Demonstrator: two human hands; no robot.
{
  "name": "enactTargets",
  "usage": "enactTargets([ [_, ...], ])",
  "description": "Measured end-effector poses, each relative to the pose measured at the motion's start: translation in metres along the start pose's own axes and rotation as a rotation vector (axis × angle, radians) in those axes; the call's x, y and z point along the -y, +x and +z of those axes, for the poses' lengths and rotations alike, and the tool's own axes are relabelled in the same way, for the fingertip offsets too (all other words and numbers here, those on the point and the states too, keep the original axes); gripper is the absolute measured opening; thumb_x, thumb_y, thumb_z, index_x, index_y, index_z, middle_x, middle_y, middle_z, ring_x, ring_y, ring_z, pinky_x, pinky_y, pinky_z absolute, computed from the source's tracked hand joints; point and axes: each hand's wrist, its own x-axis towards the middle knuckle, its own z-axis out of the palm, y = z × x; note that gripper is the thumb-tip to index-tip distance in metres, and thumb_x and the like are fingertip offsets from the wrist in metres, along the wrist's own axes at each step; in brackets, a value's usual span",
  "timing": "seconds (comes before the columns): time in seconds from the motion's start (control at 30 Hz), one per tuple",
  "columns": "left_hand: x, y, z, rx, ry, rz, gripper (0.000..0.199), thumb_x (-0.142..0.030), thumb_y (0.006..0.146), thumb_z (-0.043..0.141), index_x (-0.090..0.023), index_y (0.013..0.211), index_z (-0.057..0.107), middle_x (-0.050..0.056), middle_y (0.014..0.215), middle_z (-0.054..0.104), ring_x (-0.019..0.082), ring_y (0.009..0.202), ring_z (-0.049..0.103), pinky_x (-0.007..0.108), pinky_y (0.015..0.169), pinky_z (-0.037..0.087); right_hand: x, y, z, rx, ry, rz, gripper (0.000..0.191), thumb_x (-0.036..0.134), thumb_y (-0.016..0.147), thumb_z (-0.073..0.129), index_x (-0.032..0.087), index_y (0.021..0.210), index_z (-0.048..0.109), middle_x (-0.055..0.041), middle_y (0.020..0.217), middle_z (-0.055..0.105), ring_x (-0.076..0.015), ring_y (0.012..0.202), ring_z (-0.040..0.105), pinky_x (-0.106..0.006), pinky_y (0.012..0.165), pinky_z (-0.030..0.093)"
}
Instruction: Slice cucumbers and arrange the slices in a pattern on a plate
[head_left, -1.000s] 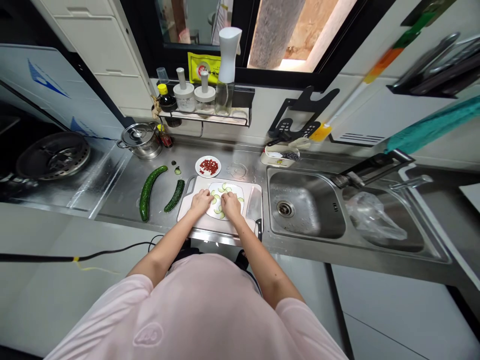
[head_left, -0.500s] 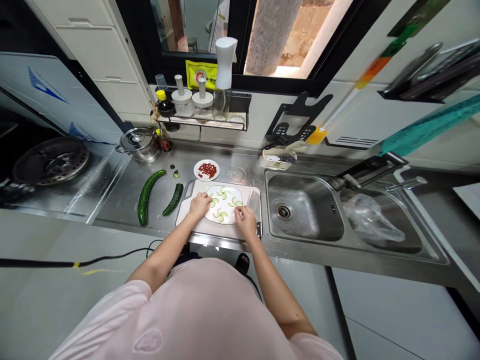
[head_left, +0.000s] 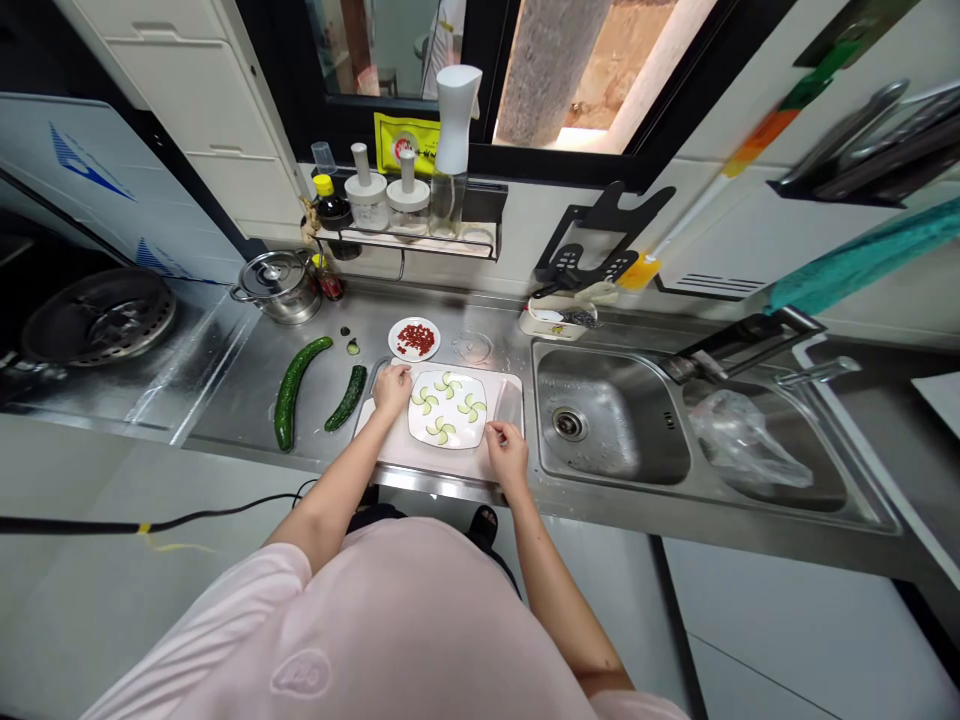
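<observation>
A white square plate (head_left: 448,437) lies on a pale cutting board (head_left: 420,460). Thin green cucumber slices (head_left: 441,431) form several pinwheel shapes on it. My left hand (head_left: 391,390) is beside the plate's upper left edge, fingers curled together, with nothing visible in them. Close to the lower right edge, my right hand (head_left: 508,455) has thumb and fingertips drawn together, also with nothing visible between them. A knife blade (head_left: 509,402) rests on the board's right side, its handle hidden behind my right hand. Behind the board stands a small white plate holding chopped red pieces (head_left: 416,340).
To the left lie a long cucumber (head_left: 293,393), a shorter cut cucumber (head_left: 346,399) and small cucumber ends (head_left: 352,347). A lidded steel pot (head_left: 279,290) stands farther back. The sink (head_left: 607,430) is on the right, with a plastic bag (head_left: 739,440) in its second basin.
Both hands have drawn away from the plate's edges, my left hand up and left, my right hand to the right. The slices keep their pinwheel arrangement.
</observation>
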Motion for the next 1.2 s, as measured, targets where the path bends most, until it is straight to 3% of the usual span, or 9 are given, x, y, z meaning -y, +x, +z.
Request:
enactTargets([
  [0.13,0.000,0.031,-0.005,-0.024,0.025,-0.083,0.031,-0.025,0.086,0.043,-0.021,0.108,0.065,0.009,0.104,0.063,0.024,0.098,0.054,0.034,0.083,0.042,0.000,-0.002,0.002,0.006,0.019,0.026,0.028,0.037,0.086,0.043,0.018,0.088,0.064,-0.0067,0.087,0.064,-0.0164,0.075,0.055,-0.028,0.074,0.044],
  [0.27,0.002,0.060,-0.010,0.031,0.073,-0.204,0.029,-0.023,0.084,0.046,-0.025,0.106,0.066,0.010,0.108,0.062,0.025,0.101,0.054,0.033,0.080,0.043,-0.002,-0.003,0.005,-0.025,0.063,0.001,0.026,0.037,0.086,0.046,0.018,0.085,0.065,-0.0048,0.082,0.064,-0.0160,0.072,0.054,-0.029,0.072,0.044],
  [0.37,0.006,0.072,-0.010,0.075,0.126,-0.216,0.030,-0.022,0.084,0.047,-0.025,0.106,0.067,0.011,0.108,0.061,0.025,0.102,0.054,0.032,0.079,0.043,-0.004,-0.002,0.004,-0.035,0.082,-0.010,0.024,0.036,0.085,0.048,0.019,0.085,0.065,-0.0040,0.081,0.063,-0.0154,0.070,0.053,-0.029,0.070,0.043],
  [0.8,0.018,0.095,0.001,0.170,0.231,-0.084,0.026,-0.027,0.080,0.052,-0.025,0.100,0.069,0.012,0.105,0.059,0.026,0.099,0.056,0.035,0.081,0.043,0.002,0.005,0.000,-0.026,0.074,-0.013,0.021,0.033,0.085,0.049,0.019,0.084,0.064,-0.0034,0.081,0.062,-0.0154,0.071,0.053,-0.028,0.070,0.043],
  [1.2,0.016,0.107,0.011,0.188,0.294,-0.120,0.028,-0.032,0.084,0.050,-0.017,0.101,0.067,0.016,0.107,0.060,0.027,0.099,0.057,0.034,0.078,0.045,-0.004,0.005,-0.001,-0.041,0.104,0.019,0.023,0.036,0.086,0.049,0.019,0.084,0.065,-0.0037,0.081,0.062,-0.0153,0.070,0.053,-0.029,0.069,0.043],
])
